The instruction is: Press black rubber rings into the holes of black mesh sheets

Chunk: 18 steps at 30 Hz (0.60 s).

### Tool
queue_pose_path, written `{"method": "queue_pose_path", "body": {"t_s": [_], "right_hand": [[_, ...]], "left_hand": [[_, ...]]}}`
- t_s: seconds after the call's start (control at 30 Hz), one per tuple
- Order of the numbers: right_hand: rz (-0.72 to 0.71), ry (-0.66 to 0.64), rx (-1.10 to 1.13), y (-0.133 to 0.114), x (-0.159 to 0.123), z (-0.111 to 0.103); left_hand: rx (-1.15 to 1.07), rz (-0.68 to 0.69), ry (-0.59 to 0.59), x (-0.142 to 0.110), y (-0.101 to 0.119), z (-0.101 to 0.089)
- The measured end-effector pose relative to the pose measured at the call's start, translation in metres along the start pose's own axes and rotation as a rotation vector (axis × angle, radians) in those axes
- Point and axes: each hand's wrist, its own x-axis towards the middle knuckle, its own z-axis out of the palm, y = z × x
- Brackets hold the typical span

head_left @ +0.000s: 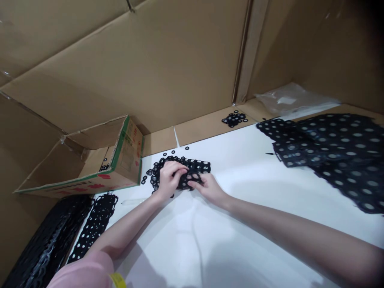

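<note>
Over the white tabletop, my left hand (pixel 171 178) is closed, thumb and fingers pinched on a small black perforated sheet (pixel 205 165). My right hand (pixel 211 191) pinches the near right part of the same black material, close beside the left fingertips. Rows of round holes show along the sheet's far edge. Black rings (pixel 155 170) lie heaped against my left hand, and a few single ones are scattered just beyond it. The exact grip under the fingers is partly hidden.
An open cardboard box (pixel 132 154) stands at left with a few rings inside. Below it lie a perforated strip (pixel 95 222) and a shiny black bundle (pixel 45 244). Large perforated sheets (pixel 336 140) overlap at right. A ring pile (pixel 233 119) and plastic bag (pixel 295 98) sit along the cardboard wall.
</note>
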Motion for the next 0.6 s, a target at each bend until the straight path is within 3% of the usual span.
{"method": "queue_pose_path", "body": {"t_s": [0.2, 0.37, 0.5, 0.6], "right_hand": [[0.009, 0.031, 0.049, 0.003, -0.003, 0.002], [0.012, 0.041, 0.107, -0.008, -0.002, 0.000], [0.003, 0.032, 0.156, -0.015, -0.001, -0.001], [0.005, 0.041, 0.190, -0.014, -0.001, -0.001]], "left_hand": [[0.085, -0.116, 0.257, 0.021, -0.025, -0.025], [0.185, -0.036, 0.089, 0.016, -0.038, -0.047], [0.294, 0.032, -0.058, 0.005, -0.046, -0.050], [0.360, 0.069, -0.091, 0.003, -0.045, -0.052]]}}
